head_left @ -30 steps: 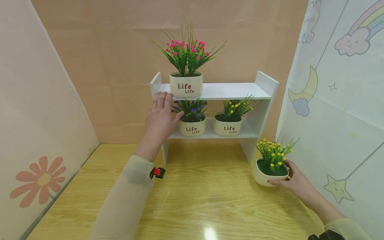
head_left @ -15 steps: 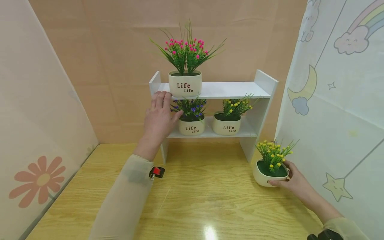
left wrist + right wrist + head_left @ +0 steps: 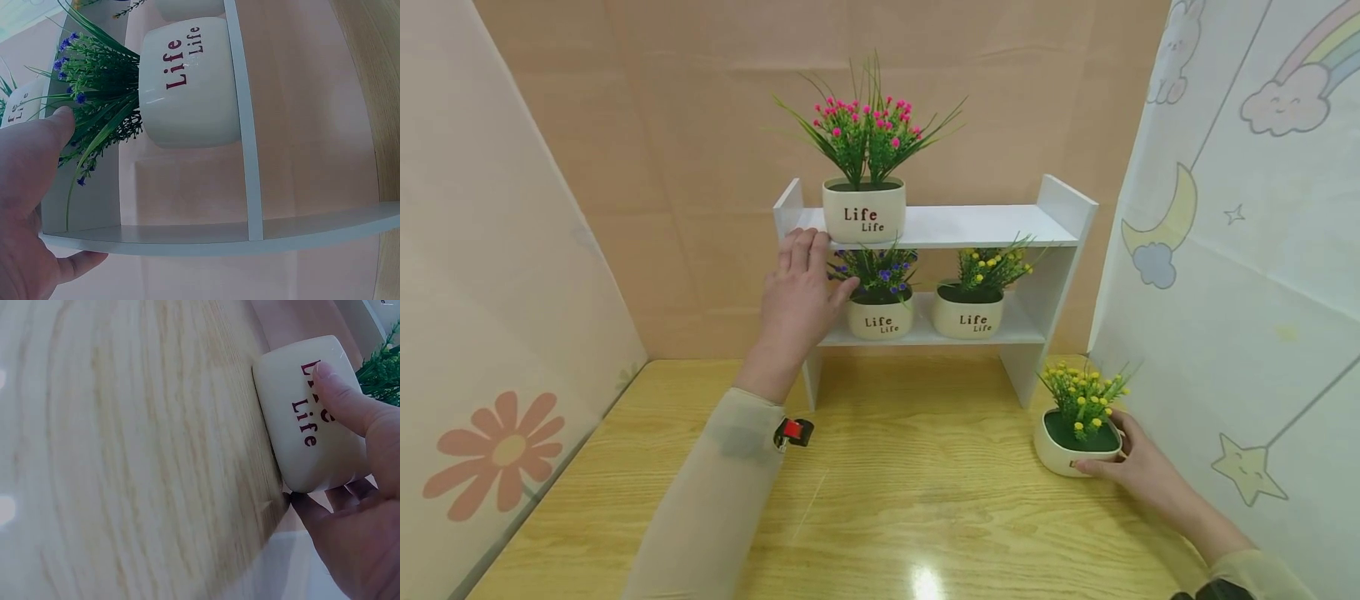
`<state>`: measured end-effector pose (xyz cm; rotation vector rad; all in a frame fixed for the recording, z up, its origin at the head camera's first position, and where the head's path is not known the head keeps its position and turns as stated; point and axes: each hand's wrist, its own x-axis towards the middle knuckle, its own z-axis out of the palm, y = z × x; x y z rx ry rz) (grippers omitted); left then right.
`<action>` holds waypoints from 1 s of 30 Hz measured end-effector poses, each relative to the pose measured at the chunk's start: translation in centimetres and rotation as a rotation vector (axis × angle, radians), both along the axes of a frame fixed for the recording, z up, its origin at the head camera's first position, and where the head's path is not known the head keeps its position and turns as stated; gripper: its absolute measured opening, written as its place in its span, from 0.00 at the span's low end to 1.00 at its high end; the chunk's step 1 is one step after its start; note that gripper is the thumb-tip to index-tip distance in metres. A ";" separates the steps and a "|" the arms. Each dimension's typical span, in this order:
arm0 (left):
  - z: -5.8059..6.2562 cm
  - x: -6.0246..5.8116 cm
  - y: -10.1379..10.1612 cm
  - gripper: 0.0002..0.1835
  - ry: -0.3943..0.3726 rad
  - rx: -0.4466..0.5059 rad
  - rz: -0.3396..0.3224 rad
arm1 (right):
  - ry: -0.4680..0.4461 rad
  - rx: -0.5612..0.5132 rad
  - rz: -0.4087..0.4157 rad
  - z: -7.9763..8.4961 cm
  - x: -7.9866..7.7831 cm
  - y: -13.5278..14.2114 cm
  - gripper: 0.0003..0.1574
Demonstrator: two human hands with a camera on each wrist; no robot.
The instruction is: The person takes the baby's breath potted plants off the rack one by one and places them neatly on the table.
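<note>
My left hand point(image 3: 797, 292) holds the upper left corner of a white two-tier shelf point(image 3: 977, 225). Its fingers lie over the top board's edge, while the thumb sits lower, by the purple flowers in the left wrist view. At the right, my right hand point(image 3: 1138, 467) grips a cream flowerpot point(image 3: 306, 462) with yellow flowers point(image 3: 1086, 396). The thumb presses the pot's lettered front; other fingers go round its side and are partly hidden. The pot is upright, its base at the wooden table point(image 3: 137, 450); whether it fully touches is hard to tell.
A pink-flowered pot point(image 3: 865, 212) stands on the top board's left. Below it are a purple-flowered pot point(image 3: 880, 319) and another yellow-flowered pot point(image 3: 968, 317). A patterned white cloth wall point(image 3: 1300, 333) borders the right side, close to my right hand.
My right hand and the yellow-flowered pot have come down slightly in the head view, toward me. The left hand and the shelf stay where they were.
</note>
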<state>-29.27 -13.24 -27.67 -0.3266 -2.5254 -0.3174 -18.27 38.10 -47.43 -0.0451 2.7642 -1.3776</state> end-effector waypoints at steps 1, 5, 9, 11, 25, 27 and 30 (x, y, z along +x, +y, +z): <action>0.0 0.0 0.0 0.45 0.003 0.002 -0.001 | 0.002 0.011 0.000 0.0 0.0 0.1 0.78; -0.1 -0.1 -0.1 0.45 0.013 0.007 -0.002 | 0.007 0.053 0.005 -0.1 0.1 0.2 0.76; -0.1 -0.1 -0.1 0.45 0.011 0.014 -0.005 | 0.021 0.122 0.012 -0.2 0.3 0.3 0.74; -0.1 -0.1 -0.1 0.46 0.007 0.017 -0.005 | 0.033 0.146 0.016 -0.2 0.4 0.3 0.73; -0.1 0.0 0.1 0.45 0.002 0.019 -0.011 | 0.015 0.079 0.063 -0.3 0.7 0.4 0.76; -0.1 0.0 0.1 0.45 0.003 0.022 -0.013 | 0.030 0.031 0.072 -0.2 0.7 0.4 0.77; -0.2 -0.1 0.0 0.44 0.019 0.026 -0.017 | 0.081 -0.043 0.089 0.1 0.8 0.5 0.76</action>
